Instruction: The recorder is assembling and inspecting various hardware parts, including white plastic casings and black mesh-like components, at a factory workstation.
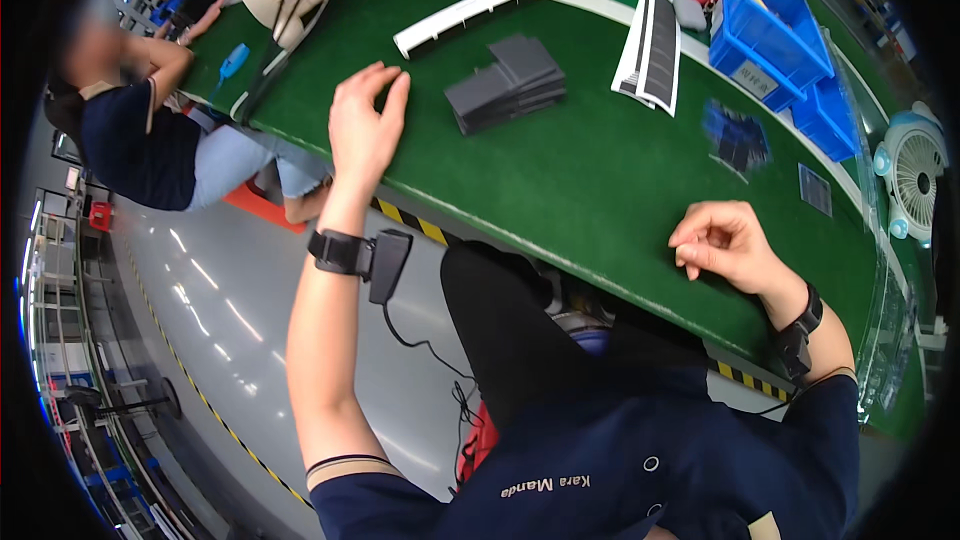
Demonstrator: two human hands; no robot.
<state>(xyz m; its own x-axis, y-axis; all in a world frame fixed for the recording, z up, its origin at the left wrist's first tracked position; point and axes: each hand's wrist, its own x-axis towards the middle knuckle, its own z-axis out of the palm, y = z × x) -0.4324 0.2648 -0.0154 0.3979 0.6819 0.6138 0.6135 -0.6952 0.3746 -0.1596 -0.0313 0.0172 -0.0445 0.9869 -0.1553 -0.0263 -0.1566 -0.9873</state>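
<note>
1. The stack [508,85] of dark grey flat panels lies on the green surface [590,180], fanned a little, its top pieces slid off toward the far side.
2. The left hand [366,125] hovers just left of the stack, apart from it; its grip is loosely curled and half open, holding nothing.
3. The right hand [722,243] sits well to the right of the stack, nearer the surface's front edge; its grip is curled nearly closed, thumb against fingertips, and I cannot tell whether anything small is pinched there.
4. Right of the stack lies a white sheet [652,45] with long black strips on it.
5. Farther right of the stack stand blue bins [770,35], one bearing a pale rectangular label on its front.
6. Between the stack and the bins' near side lies a blurred clear bag [735,137] with dark contents.
7. Behind the stack lie long white curved strips [495,0].
8. The surface's front edge carries yellow-black tape [415,222]; below it is grey floor [200,300].
</note>
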